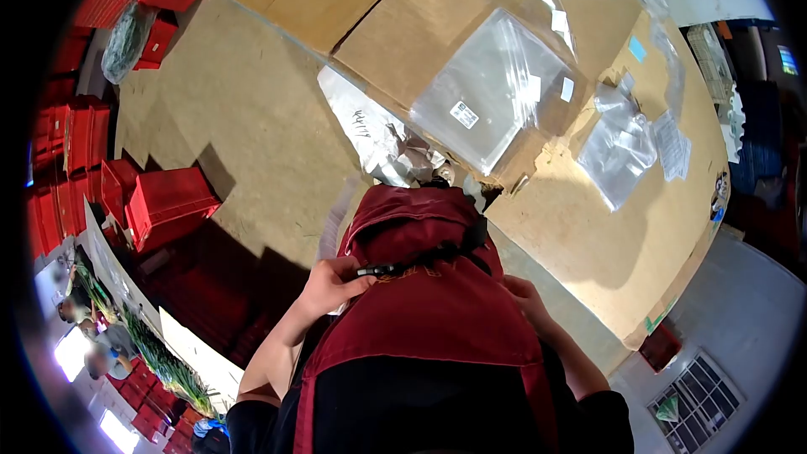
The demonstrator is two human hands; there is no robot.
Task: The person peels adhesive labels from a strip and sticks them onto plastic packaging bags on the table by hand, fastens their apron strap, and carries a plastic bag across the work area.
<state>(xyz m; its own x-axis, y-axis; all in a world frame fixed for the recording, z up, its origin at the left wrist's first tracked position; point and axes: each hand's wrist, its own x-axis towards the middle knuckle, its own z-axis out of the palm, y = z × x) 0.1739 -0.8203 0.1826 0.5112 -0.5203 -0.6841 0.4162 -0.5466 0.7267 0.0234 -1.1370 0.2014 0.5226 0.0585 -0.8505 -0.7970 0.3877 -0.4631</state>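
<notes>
A dark red apron [429,319] covers the front of my body, over a black shirt. My left hand [336,284] is at the apron's left edge, fingers pinched by a black buckle and strap [382,270] that runs across it. On the other side, my right hand [530,298] touches the apron's right edge; its fingertips are partly hidden behind the cloth, so what they hold cannot be made out. Just ahead of the apron, a cardboard-covered table [555,219] bears clear plastic bags [487,92] with white labels.
Red crates [168,202] stand on the floor at the left, with more stacked behind. White crumpled packaging [366,126] lies beside the table edge. Other people [105,349] are at the far lower left, near green produce [155,353]. A barred window [693,399] is at the lower right.
</notes>
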